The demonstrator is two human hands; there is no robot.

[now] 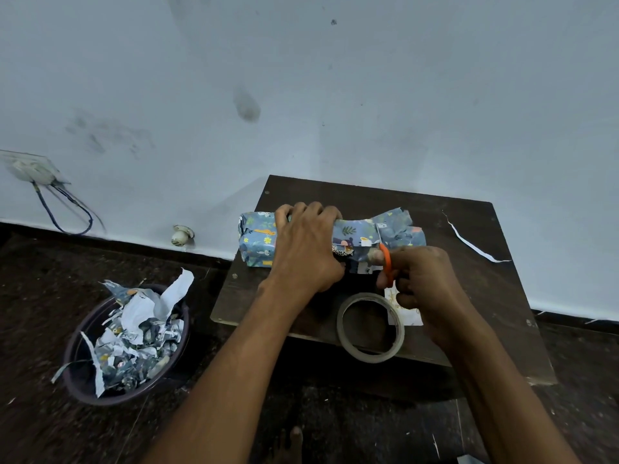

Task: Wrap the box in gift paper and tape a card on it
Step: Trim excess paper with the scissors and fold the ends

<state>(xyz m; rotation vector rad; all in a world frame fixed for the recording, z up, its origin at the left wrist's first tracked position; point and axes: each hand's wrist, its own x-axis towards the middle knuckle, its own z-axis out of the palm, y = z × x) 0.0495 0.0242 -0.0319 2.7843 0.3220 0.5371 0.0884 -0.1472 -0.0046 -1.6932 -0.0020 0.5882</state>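
A box wrapped in blue patterned gift paper lies across the far part of a small dark wooden table. My left hand grips the box from above, fingers curled over its far edge. My right hand holds orange-handled scissors at the loose paper end on the box's right. A clear tape roll lies at the table's near edge. A white card with gold print lies under my right hand, mostly hidden.
A dark round bin full of paper scraps stands on the floor to the left. A thin white paper strip lies on the table's right side. A wall socket with a blue cable is on the left wall.
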